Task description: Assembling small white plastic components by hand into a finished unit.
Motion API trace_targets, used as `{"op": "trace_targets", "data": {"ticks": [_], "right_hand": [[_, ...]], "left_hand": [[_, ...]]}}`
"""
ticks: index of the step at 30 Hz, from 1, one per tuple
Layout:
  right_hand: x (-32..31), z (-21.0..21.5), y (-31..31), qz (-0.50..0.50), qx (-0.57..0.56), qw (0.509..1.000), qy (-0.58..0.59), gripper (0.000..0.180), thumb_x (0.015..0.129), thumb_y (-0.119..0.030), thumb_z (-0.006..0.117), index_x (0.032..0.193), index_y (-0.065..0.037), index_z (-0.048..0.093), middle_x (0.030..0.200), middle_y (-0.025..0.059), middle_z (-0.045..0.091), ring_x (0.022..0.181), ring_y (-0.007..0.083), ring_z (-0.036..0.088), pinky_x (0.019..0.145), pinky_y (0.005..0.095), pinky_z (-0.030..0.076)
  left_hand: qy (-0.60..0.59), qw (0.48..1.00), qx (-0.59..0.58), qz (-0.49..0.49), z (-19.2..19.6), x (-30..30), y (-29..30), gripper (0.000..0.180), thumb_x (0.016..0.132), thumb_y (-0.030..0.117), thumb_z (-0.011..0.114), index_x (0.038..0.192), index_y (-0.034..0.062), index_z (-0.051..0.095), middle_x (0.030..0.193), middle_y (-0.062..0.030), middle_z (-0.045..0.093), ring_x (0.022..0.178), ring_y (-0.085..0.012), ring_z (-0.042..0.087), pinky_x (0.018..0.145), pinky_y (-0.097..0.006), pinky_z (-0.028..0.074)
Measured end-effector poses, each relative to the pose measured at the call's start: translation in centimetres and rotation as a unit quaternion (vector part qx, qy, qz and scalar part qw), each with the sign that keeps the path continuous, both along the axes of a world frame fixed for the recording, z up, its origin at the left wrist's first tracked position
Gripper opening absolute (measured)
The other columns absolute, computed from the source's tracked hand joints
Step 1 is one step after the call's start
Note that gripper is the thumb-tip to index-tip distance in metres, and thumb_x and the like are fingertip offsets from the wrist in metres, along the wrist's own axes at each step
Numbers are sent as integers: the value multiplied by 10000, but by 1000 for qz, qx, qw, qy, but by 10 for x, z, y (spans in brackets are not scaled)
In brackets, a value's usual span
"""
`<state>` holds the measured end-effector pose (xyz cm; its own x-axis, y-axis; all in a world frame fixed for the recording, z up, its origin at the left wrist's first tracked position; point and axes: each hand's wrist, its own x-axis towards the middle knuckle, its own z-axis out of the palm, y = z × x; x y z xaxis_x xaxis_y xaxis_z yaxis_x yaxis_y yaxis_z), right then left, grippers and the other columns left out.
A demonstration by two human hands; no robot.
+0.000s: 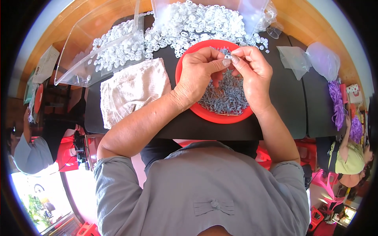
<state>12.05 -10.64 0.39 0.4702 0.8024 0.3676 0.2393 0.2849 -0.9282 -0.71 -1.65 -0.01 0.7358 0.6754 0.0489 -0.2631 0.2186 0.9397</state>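
"What takes up the most room?"

"The dark tabletop [285, 102]. At its far left sits a clear bin [78, 65] with white pieces inside; beside that spreads a heap of loose white pieces [204, 19]."

"And nearer the person?"

"A round red basin [220, 118] full of slim grey pieces [226, 96], with a pale, crumpled cloth [134, 86] to its left."

"The hands?"

"Both above the basin. The left hand [201, 70] has thumb and forefinger pinched together, and the right hand [256, 72] pinches from the other side."

"On what?"

"One small white piece [227, 56], between their fingertips, over the basin's far part."
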Motion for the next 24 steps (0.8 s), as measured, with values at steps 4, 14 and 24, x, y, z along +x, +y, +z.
{"op": "trace_targets", "data": {"ticks": [4, 14, 24], "right_hand": [[-2, 0, 0, 3, 6, 1000, 2, 69, 914, -31, 603, 982, -30, 609, 888, 20, 631, 747, 75, 579, 617, 207, 451], [2, 12, -1, 22, -76, 992, 96, 71, 918, -92, 597, 951, -32, 618, 785, 17, 627, 654, 91, 587, 552, 199, 396], [9, 13, -1, 75, -102, 980, 154, 70, 894, -90, 611, 924, -29, 629, 773, 34, 640, 622, 102, 594, 519, 204, 405]], "left_hand": [[-9, 1000, -25, -4, 1, -1, 2, 100, 878, 88, 655, 874, -5, 618, 751, -37, 629, 578, -92, 553, 491, -236, 448], [0, 962, 262, 73, -10, -1, 1, 57, 866, 37, 669, 888, -3, 635, 765, -3, 631, 684, -54, 541, 607, -204, 446], [16, 872, 470, 133, -7, -4, 1, 52, 842, 14, 678, 877, 9, 641, 796, -37, 651, 717, -77, 588, 656, -236, 485]]}}
